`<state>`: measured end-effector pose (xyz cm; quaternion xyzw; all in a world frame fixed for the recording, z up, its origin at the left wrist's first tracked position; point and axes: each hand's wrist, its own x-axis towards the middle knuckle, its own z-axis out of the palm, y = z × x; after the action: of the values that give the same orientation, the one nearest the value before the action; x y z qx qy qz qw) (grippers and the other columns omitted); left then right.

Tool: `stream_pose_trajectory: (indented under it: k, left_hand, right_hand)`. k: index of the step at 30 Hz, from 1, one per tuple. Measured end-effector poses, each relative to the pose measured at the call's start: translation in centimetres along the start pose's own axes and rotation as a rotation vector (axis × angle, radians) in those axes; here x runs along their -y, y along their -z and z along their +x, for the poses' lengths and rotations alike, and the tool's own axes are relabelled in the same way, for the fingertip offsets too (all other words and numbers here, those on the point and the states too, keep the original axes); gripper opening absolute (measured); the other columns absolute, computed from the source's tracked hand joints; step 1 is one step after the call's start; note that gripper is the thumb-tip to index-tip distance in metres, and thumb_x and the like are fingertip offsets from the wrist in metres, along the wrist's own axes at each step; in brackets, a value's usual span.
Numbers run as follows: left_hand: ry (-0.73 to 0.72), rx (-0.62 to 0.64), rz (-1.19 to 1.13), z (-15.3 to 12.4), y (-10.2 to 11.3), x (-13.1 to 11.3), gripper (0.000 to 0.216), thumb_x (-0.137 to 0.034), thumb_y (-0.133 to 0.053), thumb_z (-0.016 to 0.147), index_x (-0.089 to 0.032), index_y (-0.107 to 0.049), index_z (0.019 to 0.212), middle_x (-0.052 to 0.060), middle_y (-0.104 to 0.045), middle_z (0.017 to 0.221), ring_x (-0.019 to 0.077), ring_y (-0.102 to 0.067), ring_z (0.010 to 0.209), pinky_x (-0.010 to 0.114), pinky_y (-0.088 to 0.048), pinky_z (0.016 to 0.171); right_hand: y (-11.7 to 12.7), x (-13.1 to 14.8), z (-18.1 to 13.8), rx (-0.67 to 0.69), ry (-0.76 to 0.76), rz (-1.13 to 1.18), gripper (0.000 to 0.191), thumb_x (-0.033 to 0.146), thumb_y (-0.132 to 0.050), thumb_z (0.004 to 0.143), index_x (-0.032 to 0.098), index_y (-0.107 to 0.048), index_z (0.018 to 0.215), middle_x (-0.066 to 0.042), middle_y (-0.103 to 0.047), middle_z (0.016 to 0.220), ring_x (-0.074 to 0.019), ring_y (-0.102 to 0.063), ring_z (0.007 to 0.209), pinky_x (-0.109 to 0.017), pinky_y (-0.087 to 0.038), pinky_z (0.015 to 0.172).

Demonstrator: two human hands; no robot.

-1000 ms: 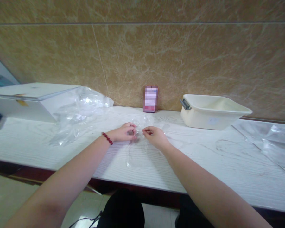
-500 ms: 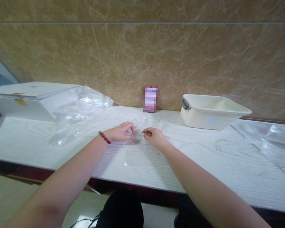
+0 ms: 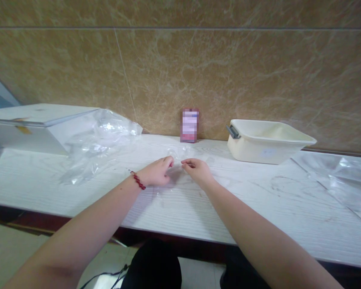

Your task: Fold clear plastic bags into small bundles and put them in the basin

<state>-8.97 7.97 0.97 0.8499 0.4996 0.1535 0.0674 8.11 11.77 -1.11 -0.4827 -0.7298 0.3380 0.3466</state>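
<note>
Near the middle of the table, my left hand (image 3: 160,170), with a red bead bracelet (image 3: 137,180) at the wrist, has its fingers curled and the thumb bent beneath them. Facing it across a small gap, my right hand (image 3: 198,171) pinches thumb and forefinger together. A thin, clear plastic piece (image 3: 159,193) shows faintly under and between the hands. It is so see-through that its outline and exact kind are hard to make out. Just beyond the fingertips lie small, clear, rounded plastic shapes (image 3: 180,151) on the white table (image 3: 180,216).
A phone-like upright object (image 3: 189,126), blurred out, leans on the marble wall. To its right stands a cream plastic bin (image 3: 258,150) with a grey handle. A white box (image 3: 27,136) and crumpled clear plastic (image 3: 99,140) occupy the left; more clear plastic sheeting (image 3: 349,180) lies far right.
My left hand has turned and its fingers have curled in more. My right hand has shifted slightly, its fingertips pinched closer. The clear plastic's near edge has moved up, away from me.
</note>
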Motion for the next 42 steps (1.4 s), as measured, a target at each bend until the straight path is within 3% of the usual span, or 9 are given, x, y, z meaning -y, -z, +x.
stream_pose_trajectory:
  k: [8, 11, 14, 18, 22, 27, 33, 42]
  left_hand:
    - [0.018, 0.165, -0.140, -0.1, 1.6, 1.5, 0.014, -0.023, -0.044, 0.063, -0.018, -0.039, 0.075, -0.001, -0.043, 0.069, 0.0119, -0.041, 0.062, 0.024, -0.035, 0.057]
    - [0.086, 0.153, -0.153, -0.2, 2.2, 2.8, 0.012, -0.024, -0.040, 0.068, -0.017, -0.044, 0.076, -0.001, -0.046, 0.068, 0.0118, -0.043, 0.062, 0.024, -0.036, 0.058]
    - [0.088, 0.114, -0.087, -0.4, 2.5, 3.9, 0.021, -0.025, -0.043, 0.067, -0.016, -0.051, 0.085, 0.001, -0.050, 0.075, 0.0130, -0.046, 0.068, 0.025, -0.038, 0.064]
    - [-0.012, 0.111, -0.038, -0.5, 2.5, 4.4, 0.034, -0.038, -0.048, 0.070, -0.021, -0.054, 0.099, 0.003, -0.053, 0.097, 0.0156, -0.047, 0.091, 0.028, -0.034, 0.083]
    - [-0.004, 0.186, 0.013, -0.6, 2.0, 4.6, 0.047, -0.051, -0.048, 0.068, -0.026, -0.052, 0.107, 0.004, -0.045, 0.117, 0.0188, -0.036, 0.110, 0.031, -0.024, 0.093]
    - [0.094, 0.296, 0.058, -0.6, 1.6, 4.6, 0.055, -0.060, -0.046, 0.064, -0.035, -0.046, 0.113, 0.002, -0.029, 0.131, 0.0236, -0.027, 0.118, 0.036, -0.019, 0.095]
    - [0.160, 0.387, 0.126, -0.8, 1.7, 4.4, 0.060, -0.064, -0.042, 0.063, -0.041, -0.037, 0.118, 0.000, -0.016, 0.137, 0.0283, -0.015, 0.123, 0.045, -0.013, 0.095]
    - [0.215, 0.455, 0.146, -1.1, 2.1, 4.1, 0.068, -0.068, -0.041, 0.060, -0.041, -0.030, 0.121, 0.003, -0.010, 0.139, 0.0333, -0.009, 0.123, 0.052, -0.012, 0.092]
  right_hand:
    - [0.1, 0.6, -0.5, 0.104, 0.060, -0.199, 0.022, 0.024, -0.048, 0.069, 0.021, -0.064, 0.084, 0.001, -0.065, 0.076, -0.0095, -0.057, 0.067, -0.019, -0.042, 0.064]
    - [0.0, 0.4, -0.6, 0.161, 0.130, -0.267, 0.025, 0.023, -0.048, 0.069, 0.021, -0.063, 0.088, 0.000, -0.064, 0.086, -0.0102, -0.057, 0.074, -0.019, -0.042, 0.069]
    - [0.0, 0.3, -0.6, 0.175, 0.201, -0.330, 0.027, 0.023, -0.047, 0.070, 0.020, -0.063, 0.092, -0.001, -0.062, 0.092, -0.0110, -0.056, 0.080, -0.020, -0.041, 0.073]
    - [0.1, 0.4, -0.6, 0.172, 0.207, -0.380, 0.029, 0.023, -0.047, 0.070, 0.019, -0.062, 0.094, -0.003, -0.062, 0.094, -0.0119, -0.056, 0.081, -0.020, -0.041, 0.074]
    - [0.2, 0.5, -0.6, 0.149, 0.177, -0.376, 0.029, 0.025, -0.046, 0.071, 0.018, -0.062, 0.095, -0.003, -0.062, 0.092, -0.0114, -0.056, 0.078, -0.019, -0.041, 0.071]
    - [0.2, 0.5, -0.5, 0.120, 0.166, -0.400, 0.027, 0.021, -0.044, 0.071, 0.018, -0.064, 0.089, -0.003, -0.063, 0.084, -0.0105, -0.056, 0.071, -0.018, -0.041, 0.066]
    - [0.2, 0.4, -0.4, 0.113, 0.195, -0.459, 0.025, 0.020, -0.043, 0.071, 0.018, -0.065, 0.083, -0.003, -0.064, 0.078, -0.0109, -0.055, 0.066, -0.019, -0.040, 0.063]
    - [0.1, 0.1, -0.3, 0.127, 0.248, -0.501, 0.029, 0.021, -0.046, 0.070, 0.015, -0.062, 0.094, -0.006, -0.061, 0.091, -0.0131, -0.054, 0.083, -0.019, -0.038, 0.075]
